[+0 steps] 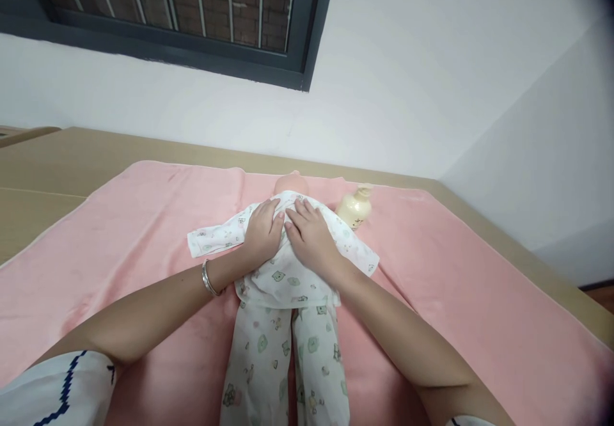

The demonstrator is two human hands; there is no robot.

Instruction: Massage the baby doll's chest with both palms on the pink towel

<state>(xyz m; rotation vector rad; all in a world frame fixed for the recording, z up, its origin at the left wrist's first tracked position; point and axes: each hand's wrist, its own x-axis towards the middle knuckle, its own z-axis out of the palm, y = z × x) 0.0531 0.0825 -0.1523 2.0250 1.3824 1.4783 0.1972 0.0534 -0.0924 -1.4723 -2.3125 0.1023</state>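
Note:
A baby doll [290,184] lies on its back on a pink blanket [144,221], dressed in a white printed shirt [288,279] and matching trousers [288,362]. My left hand [263,231] rests flat on the doll's chest, fingers stretched out, with a silver bracelet at the wrist. My right hand [311,237] lies flat beside it on the same shirt front, fingers extended. The two hands touch near the middle of the chest. Only the top of the doll's head shows beyond my fingers.
A cream lotion bottle [355,208] lies on the blanket just right of the doll's head. The blanket covers a tan surface [57,164] against a white wall. A dark-framed window [192,16] is above.

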